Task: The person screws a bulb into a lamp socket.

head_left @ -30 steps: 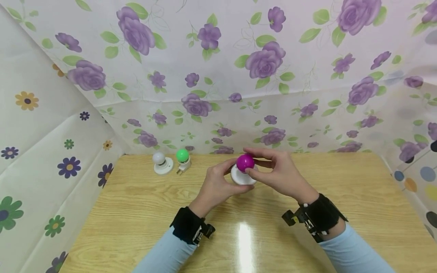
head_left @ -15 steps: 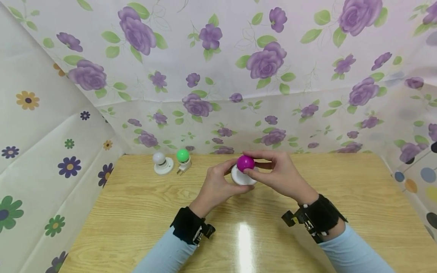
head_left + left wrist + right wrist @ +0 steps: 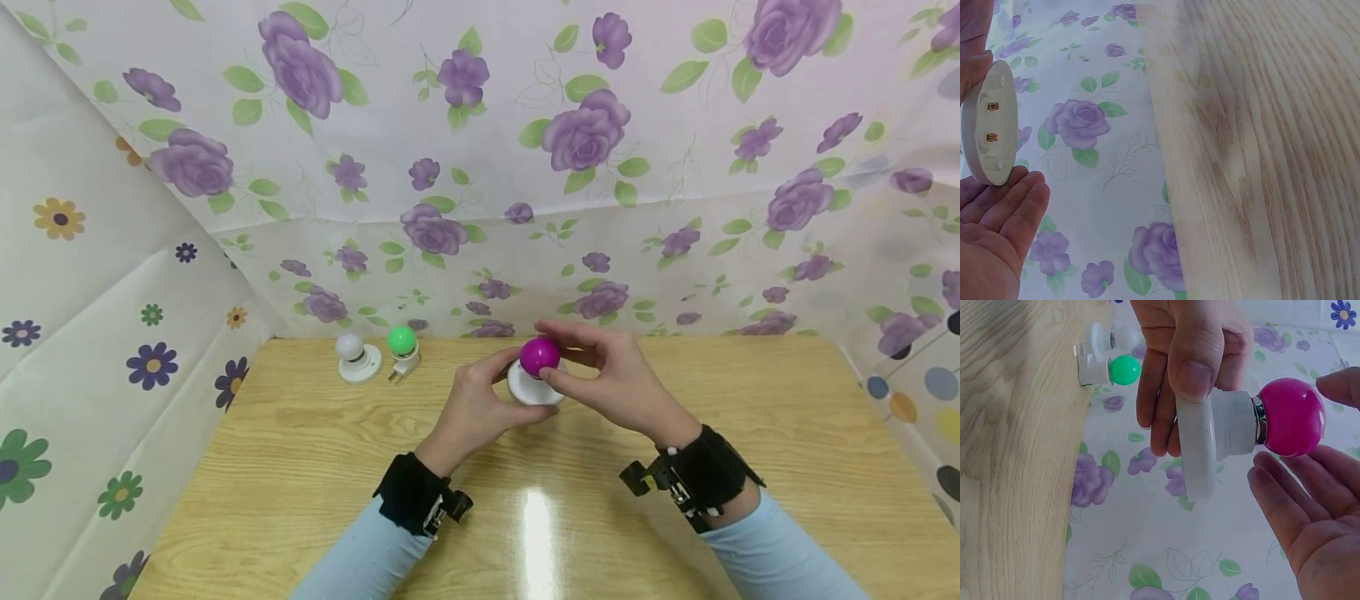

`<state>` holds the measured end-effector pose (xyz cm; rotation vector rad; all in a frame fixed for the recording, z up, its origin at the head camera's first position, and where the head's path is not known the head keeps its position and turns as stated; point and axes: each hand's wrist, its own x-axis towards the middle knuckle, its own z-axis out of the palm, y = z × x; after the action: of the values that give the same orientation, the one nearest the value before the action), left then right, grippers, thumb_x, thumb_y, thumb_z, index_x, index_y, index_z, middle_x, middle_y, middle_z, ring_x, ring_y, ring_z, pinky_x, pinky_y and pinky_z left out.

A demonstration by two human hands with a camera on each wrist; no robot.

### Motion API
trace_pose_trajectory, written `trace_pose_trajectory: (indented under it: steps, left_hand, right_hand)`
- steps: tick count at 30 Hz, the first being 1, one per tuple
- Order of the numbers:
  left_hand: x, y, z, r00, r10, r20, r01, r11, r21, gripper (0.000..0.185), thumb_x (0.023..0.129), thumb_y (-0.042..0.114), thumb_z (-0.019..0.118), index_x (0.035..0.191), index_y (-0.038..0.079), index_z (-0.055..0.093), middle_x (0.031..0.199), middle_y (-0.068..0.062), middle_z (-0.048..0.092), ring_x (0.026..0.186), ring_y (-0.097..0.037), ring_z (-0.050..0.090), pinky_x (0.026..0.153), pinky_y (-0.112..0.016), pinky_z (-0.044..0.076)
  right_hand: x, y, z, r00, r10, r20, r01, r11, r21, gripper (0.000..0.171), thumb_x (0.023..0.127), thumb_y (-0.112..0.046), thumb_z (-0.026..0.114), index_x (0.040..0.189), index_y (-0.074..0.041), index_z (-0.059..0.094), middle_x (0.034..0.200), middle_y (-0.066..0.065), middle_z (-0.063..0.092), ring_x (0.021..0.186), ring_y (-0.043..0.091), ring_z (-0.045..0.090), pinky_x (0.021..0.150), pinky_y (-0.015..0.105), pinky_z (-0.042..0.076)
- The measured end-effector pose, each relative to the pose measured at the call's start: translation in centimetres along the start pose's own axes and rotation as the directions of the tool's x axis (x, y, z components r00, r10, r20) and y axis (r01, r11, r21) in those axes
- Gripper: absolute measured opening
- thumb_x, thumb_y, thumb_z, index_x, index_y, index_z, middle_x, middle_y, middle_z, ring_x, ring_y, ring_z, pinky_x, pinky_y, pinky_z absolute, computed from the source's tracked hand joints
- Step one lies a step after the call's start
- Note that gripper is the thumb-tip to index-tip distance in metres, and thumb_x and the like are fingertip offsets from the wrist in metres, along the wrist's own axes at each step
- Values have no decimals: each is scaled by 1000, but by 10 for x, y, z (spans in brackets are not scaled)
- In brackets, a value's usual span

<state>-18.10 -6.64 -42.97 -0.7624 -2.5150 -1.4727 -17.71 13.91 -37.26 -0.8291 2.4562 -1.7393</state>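
Note:
Above the wooden table, my left hand (image 3: 480,404) grips the rim of a round white lamp holder (image 3: 1197,450) between thumb and fingers. A magenta light bulb (image 3: 539,357) sits in its socket, a strip of metal collar showing between the two. Around the bulb is my right hand (image 3: 618,379), thumb on the near side and fingers on the far side. In the right wrist view its thumb (image 3: 1341,387) is at the bulb's edge and the fingers lie beneath. Facing the left wrist view is the holder's underside (image 3: 994,125), with two brass-coloured contacts.
At the back left of the table (image 3: 315,467) stands a white bulb (image 3: 349,347) in a round white holder (image 3: 362,367). Beside it is a green bulb (image 3: 402,342) in a white plug-in socket (image 3: 406,365). A flowered cloth wall (image 3: 480,275) rises behind.
The fingers of my right hand have shifted slightly around the magenta bulb, the forefinger now raised a little. My left hand and the lamp holder stay in place.

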Motion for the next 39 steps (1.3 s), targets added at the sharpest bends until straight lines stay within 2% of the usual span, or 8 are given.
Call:
trace_pose_trajectory:
  steps: [5, 8, 15, 22, 26, 29, 35, 39]
  left_hand:
    - [1, -1, 1, 999, 31, -7, -31, 999, 5, 65, 67, 45, 81, 125, 40, 52, 120, 22, 59, 110, 5, 56, 92, -19, 49]
    - [1, -1, 0, 1000, 25, -3, -25, 1000, 8, 64, 67, 45, 80, 125, 40, 52, 119, 22, 59, 109, 5, 57, 92, -19, 49]
    - [0, -1, -1, 1000, 20, 0, -20, 1000, 13, 64, 67, 45, 80, 124, 40, 52, 119, 22, 59, 110, 6, 56, 93, -19, 49]
    - [0, -1, -1, 1000, 19, -1, -19, 1000, 13, 63, 67, 45, 80, 124, 41, 52, 119, 23, 59, 109, 6, 56, 92, -19, 49]
    - [0, 0, -1, 1000, 22, -1, -22, 1000, 3, 63, 67, 45, 80, 124, 41, 52, 118, 23, 60, 109, 6, 56, 92, -19, 49]
    - [0, 0, -1, 1000, 19, -1, -19, 1000, 3, 63, 67, 46, 80, 123, 41, 52, 118, 23, 59, 109, 6, 56, 92, -19, 49]
    - [0, 1, -1, 1000, 6, -1, -6, 1000, 16, 64, 66, 46, 80, 124, 41, 52, 119, 24, 59, 110, 6, 55, 92, -19, 49]
    - [0, 2, -1, 1000, 9, -3, -9, 1000, 18, 64, 66, 45, 81, 123, 41, 52, 119, 23, 59, 109, 6, 56, 91, -19, 50]
  right_hand:
    - [0, -2, 1, 999, -18, 30, 18, 1000, 2, 50, 83, -24, 71, 130, -20, 55, 130, -7, 58, 115, 14, 58, 95, 28, 50]
    - [0, -9, 2, 999, -12, 34, 12, 1000, 4, 47, 83, -20, 72, 128, -20, 57, 127, -2, 60, 114, 17, 59, 94, 31, 51]
    - [0, 1, 2, 1000, -15, 13, 15, 1000, 4, 46, 80, -28, 74, 124, -25, 60, 123, -7, 62, 111, 10, 61, 91, 33, 53]
    - [1, -10, 4, 1000, 21, -21, -20, 1000, 12, 43, 79, -20, 75, 120, -15, 64, 119, -3, 65, 106, 11, 63, 88, 28, 54]
    - [-1, -21, 3, 999, 22, -41, -22, 1000, 2, 44, 78, -17, 77, 120, -12, 64, 119, 0, 65, 106, 12, 64, 88, 30, 54]
    - [-2, -21, 2, 999, 17, -43, -18, 1000, -8, 47, 78, -20, 77, 122, -16, 62, 123, -1, 63, 110, 12, 62, 90, 32, 53]
    - [-1, -5, 0, 1000, -4, -21, 3, 1000, -12, 47, 81, -27, 73, 125, -27, 58, 128, -8, 59, 115, 10, 58, 93, 29, 51]
    - [0, 1, 0, 1000, -19, -2, 19, 1000, 1, 45, 82, -28, 72, 126, -28, 58, 128, -7, 59, 115, 11, 58, 93, 32, 52]
